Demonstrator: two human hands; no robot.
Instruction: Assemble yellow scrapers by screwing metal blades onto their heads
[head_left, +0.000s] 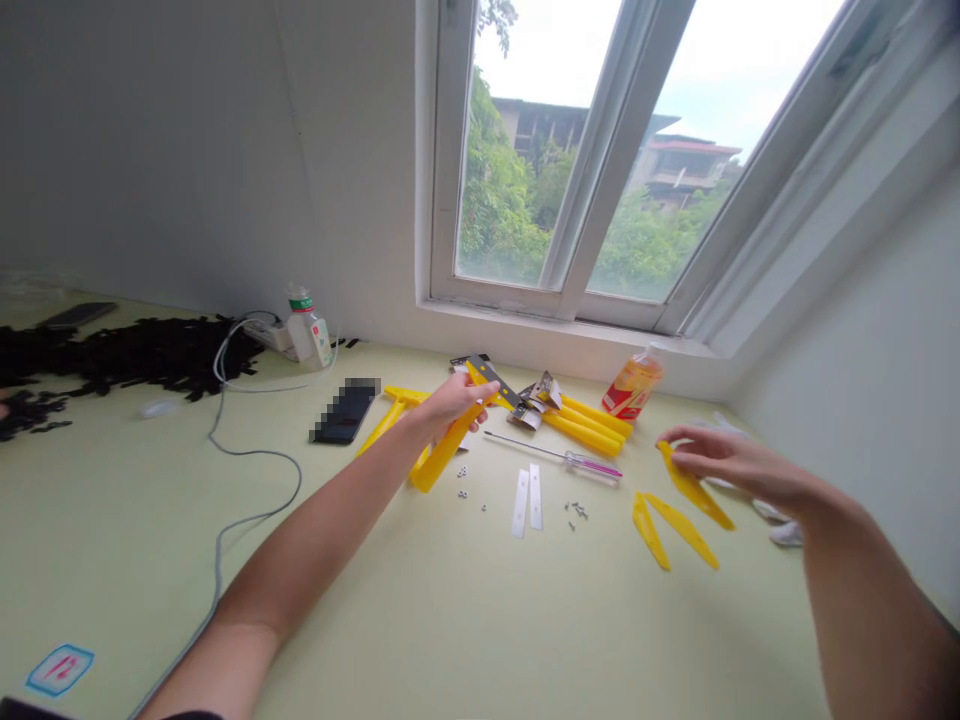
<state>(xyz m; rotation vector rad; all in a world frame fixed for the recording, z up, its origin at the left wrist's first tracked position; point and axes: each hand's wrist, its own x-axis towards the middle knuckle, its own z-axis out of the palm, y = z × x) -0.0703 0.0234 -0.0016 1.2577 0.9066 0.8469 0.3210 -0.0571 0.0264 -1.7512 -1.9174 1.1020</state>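
1. Clamping in the left hand (pixel 454 398) a yellow plastic handle with a flat dark-grey head (pixel 442 458), left of the landmark: a long-shafted screwdriver with a clear-and-pink handle (pixel 595 467).
2. Pinching in the right hand (pixel 701 450) a slim, pointed yellow plastic piece (pixel 703 497), right of the screwdriver; hard to tell whether touching the pale-green desk (pixel 480 620). Working with hands well apart.
3. Note two matching yellow plastic pieces (pixel 682 531), nearer and right of the screwdriver.
4. Note two flat whitish strips (pixel 520 504), small silver screws (pixel 581 511) and tiny silver nuts (pixel 463 494), all nearer than the screwdriver.
5. Could scatter the nuts by lowering the handle carelessly near the screwdriver's tip.
6. Could drop the slim piece through a light fingertip pinch.
7. Might roll the screwdriver into the screws by knocking it.
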